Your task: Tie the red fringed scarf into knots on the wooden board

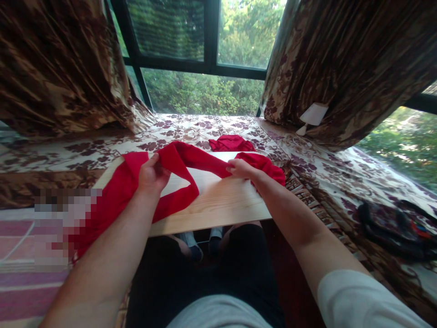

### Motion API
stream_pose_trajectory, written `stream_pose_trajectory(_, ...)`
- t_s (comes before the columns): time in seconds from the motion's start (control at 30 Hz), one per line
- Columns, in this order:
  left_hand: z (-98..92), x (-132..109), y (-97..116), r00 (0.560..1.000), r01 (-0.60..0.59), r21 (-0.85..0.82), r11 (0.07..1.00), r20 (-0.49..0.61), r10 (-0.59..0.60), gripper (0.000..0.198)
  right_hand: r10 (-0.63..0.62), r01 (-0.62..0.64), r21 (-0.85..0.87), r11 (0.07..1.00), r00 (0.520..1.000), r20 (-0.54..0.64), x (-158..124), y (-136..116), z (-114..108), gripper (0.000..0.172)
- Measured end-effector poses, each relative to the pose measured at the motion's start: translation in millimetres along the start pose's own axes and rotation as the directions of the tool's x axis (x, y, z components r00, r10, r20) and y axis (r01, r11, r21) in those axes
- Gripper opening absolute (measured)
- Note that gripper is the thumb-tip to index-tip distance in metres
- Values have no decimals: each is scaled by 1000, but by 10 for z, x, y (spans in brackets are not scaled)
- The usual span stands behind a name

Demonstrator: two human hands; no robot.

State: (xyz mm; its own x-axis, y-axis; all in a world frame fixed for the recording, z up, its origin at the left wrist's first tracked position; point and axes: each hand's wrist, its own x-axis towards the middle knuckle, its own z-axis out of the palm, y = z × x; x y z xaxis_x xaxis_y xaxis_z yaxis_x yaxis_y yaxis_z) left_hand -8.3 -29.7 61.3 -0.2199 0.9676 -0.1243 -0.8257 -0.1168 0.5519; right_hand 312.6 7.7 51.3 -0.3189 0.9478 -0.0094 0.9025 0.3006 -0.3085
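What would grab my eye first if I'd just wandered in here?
Probably the long strip of bright red cloth, held between the left hand and right hand above a pale rectangular wooden tabletop. Beyond it, a dark-framed glass window shows green foliage, with brown-and-cream patterned fabric curtains on both sides.

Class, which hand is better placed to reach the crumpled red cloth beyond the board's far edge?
Probably the right hand: it is nearer the crumpled red cloth, while the left hand is farther leftward. Both hold the red strip.
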Motion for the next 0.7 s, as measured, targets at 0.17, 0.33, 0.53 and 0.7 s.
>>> stream_pose_trajectory(0.17,-74,-7,-7,998,-3,-14,1000,-70,2,21,-53,-24,234,972,946,319,-201,79,-376,25)
stream_pose_trajectory(0.33,-110,-55,-42,993,-10,-22,1000,-116,8,21,-117,-3,218,976,836,536,-359,151,-576,35)
stream_pose_trajectory(0.53,-216,23,-64,981,5,22,1000,-192,-1,20,-50,47,19,999,828,558,-202,258,-626,44)
stream_pose_trajectory(0.7,-372,183,-151,935,73,81,994,-352,-40,27,64,18,-348,937,973,220,58,264,-519,40)
